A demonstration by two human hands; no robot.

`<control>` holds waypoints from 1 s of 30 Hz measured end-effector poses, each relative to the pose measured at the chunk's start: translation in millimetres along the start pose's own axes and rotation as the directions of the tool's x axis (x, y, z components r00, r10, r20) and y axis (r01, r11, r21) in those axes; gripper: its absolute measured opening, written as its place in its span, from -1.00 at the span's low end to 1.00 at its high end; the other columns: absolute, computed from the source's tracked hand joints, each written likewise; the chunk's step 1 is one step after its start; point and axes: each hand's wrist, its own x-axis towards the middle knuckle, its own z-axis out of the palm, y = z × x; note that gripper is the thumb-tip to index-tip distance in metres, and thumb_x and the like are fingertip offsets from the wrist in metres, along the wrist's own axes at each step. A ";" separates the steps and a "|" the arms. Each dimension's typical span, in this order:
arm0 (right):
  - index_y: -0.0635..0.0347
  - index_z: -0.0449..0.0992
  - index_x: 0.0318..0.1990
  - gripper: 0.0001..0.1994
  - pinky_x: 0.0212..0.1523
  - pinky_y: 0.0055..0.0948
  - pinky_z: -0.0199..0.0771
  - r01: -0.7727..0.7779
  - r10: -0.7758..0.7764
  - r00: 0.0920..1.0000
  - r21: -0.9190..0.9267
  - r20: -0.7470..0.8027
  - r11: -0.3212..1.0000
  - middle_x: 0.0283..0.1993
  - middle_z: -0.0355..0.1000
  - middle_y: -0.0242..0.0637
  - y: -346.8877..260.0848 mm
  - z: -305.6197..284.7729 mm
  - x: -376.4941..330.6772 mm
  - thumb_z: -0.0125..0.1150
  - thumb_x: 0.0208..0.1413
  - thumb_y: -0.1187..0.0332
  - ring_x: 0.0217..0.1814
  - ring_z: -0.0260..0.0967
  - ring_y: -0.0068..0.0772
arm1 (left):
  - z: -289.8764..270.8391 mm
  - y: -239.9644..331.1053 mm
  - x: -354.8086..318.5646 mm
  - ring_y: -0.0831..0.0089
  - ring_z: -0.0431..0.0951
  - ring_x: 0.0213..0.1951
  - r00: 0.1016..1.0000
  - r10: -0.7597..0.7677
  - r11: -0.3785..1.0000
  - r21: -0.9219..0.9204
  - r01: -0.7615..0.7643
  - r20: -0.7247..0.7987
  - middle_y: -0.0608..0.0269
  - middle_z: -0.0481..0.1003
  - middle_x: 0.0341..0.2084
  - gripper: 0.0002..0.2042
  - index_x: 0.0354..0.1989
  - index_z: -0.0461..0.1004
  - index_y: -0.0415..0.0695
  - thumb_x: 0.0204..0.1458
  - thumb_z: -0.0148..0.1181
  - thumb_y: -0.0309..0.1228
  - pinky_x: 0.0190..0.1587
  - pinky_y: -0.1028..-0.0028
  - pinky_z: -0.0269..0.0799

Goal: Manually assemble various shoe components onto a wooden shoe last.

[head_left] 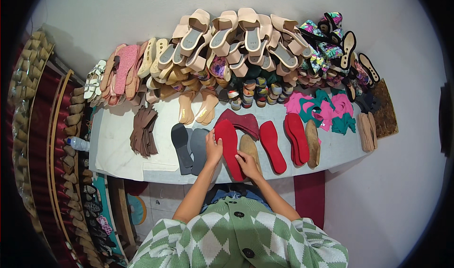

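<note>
L fingers [215,136] rest spread on the upper left edge of a red insole [230,147], pressing it flat, not clamped round it. R hand [247,165] lies on the lower end of the same insole, fingers flat & loosely curled over its right edge, near the desk's [118,149] front rim. Insole runs lengthwise away from the person, between both hands.

Just left of L hand [213,149]: two grey insoles [189,147], touching each other. Beyond those, a brown stack [144,131], then open white desk out to the left edge, the widest free room.

Just right of R hand: tan insole [250,149], partly under the red one; next a single red insole [273,145], red pair [297,138], another tan [312,142]. Narrow gaps only.

Ahead of fingers: dark red piece [242,121], then piled sandals [236,36] vs. the wall.
</note>
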 end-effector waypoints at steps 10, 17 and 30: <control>0.41 0.37 -0.04 -0.68 -0.06 -0.46 0.31 0.008 -0.016 0.995 -0.081 -0.100 0.997 -0.13 0.42 0.04 -13.3 -11.0 3.9 -0.03 0.12 0.36 -0.06 0.40 -0.27 | -1.5 -5.1 -1.7 0.20 0.31 -0.04 0.992 0.080 0.932 0.346 -0.110 0.100 0.01 0.25 -0.05 -0.57 0.09 0.17 -0.13 -0.01 0.01 -0.53 0.03 0.38 0.18; 0.38 0.38 -0.04 -0.68 -0.04 -0.47 0.29 -0.004 -0.002 0.998 -0.083 -0.061 0.997 -0.12 0.43 -0.02 0.5 -17.7 0.2 -0.02 0.13 0.33 -0.06 0.39 -0.31 | -8.7 -7.7 6.8 0.49 0.37 -0.16 0.935 -0.076 0.842 -0.480 0.247 0.348 0.30 0.28 -0.13 -0.59 0.12 0.15 -0.05 0.08 0.00 -0.39 -0.10 0.53 0.30; 0.34 0.37 -0.02 -0.67 -0.03 -0.48 0.29 -0.012 0.004 0.998 -0.116 -0.063 0.993 -0.12 0.44 -0.06 -6.5 -21.5 1.9 -0.04 0.15 0.30 -0.05 0.38 -0.35 | -36.5 14.9 38.4 0.48 0.49 -0.29 0.896 -0.215 0.785 -0.477 0.395 0.388 0.23 0.37 -0.15 -0.54 0.10 0.11 -0.12 0.05 0.06 -0.26 -0.30 0.54 0.33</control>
